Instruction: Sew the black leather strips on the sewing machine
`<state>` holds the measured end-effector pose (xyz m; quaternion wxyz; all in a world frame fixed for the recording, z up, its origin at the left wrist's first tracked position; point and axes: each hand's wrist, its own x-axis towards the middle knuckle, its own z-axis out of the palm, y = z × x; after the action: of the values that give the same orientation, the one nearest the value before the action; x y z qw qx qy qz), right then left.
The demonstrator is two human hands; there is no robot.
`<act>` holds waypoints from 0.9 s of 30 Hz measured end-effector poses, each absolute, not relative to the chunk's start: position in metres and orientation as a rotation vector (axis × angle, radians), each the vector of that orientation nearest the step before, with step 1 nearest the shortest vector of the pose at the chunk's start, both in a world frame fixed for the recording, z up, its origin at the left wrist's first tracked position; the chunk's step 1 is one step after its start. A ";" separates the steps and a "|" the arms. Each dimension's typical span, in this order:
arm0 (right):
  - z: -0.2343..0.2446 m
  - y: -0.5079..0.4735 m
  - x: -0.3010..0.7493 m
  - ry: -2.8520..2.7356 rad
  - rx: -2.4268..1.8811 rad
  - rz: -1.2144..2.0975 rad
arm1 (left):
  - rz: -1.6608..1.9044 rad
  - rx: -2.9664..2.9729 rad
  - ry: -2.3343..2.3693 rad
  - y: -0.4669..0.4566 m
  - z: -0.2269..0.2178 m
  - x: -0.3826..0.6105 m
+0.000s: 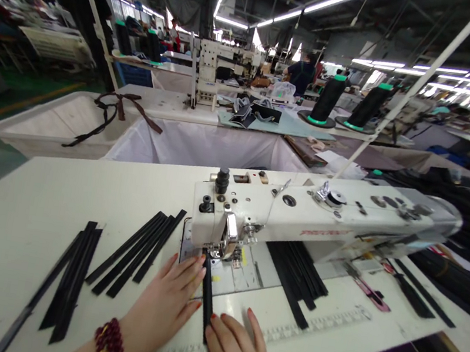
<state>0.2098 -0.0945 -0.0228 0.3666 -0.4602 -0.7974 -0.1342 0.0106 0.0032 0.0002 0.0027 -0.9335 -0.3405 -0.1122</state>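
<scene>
A narrow black strip runs from beneath the presser foot of a white sewing machine toward me. My left hand lies flat on the table to the left of this strip, its fingers stretched out and the tips close to the needle area. At the strip's near end is my right hand, fingertips holding that end and partly hiding it. Left of the machine, several black strips lie side by side, with another bunch of strips farther left. More black strips rest under the machine arm.
A clear ruler lies on the white tabletop. Pink-handled snips are right of it. Lined bins stand behind the table. Farther back are another sewing machine, black thread cones and people.
</scene>
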 end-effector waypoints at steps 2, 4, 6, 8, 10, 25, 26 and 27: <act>-0.026 -0.099 0.213 -2.054 -1.145 -0.398 | -0.377 -2.939 -1.049 -0.003 -0.001 0.009; -0.027 -0.100 0.214 -2.047 -1.119 -0.423 | -0.379 -2.934 -1.058 -0.006 -0.001 0.009; -0.025 -0.097 0.214 -2.046 -1.113 -0.413 | -0.361 -2.931 -1.077 -0.005 -0.002 0.009; -0.021 -0.092 0.213 -2.050 -1.123 -0.378 | -0.332 -2.936 -1.100 -0.001 -0.002 0.011; -0.017 -0.086 0.213 -2.058 -1.127 -0.350 | -0.316 -2.933 -1.125 0.004 -0.003 0.012; -0.012 -0.052 0.213 -2.160 -1.213 -0.279 | -0.373 -2.959 -1.235 0.027 0.000 0.015; -0.011 -0.049 0.213 -2.168 -1.216 -0.282 | -0.383 -2.960 -1.239 0.027 0.000 0.015; -0.010 -0.046 0.213 -2.172 -1.220 -0.278 | -0.396 -2.959 -1.240 0.028 0.000 0.015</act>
<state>0.2128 -0.0458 -0.0102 0.3120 -0.4625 -0.8232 -0.1055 0.0152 0.0276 -0.0002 -0.0456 -0.9144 -0.3831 -0.1223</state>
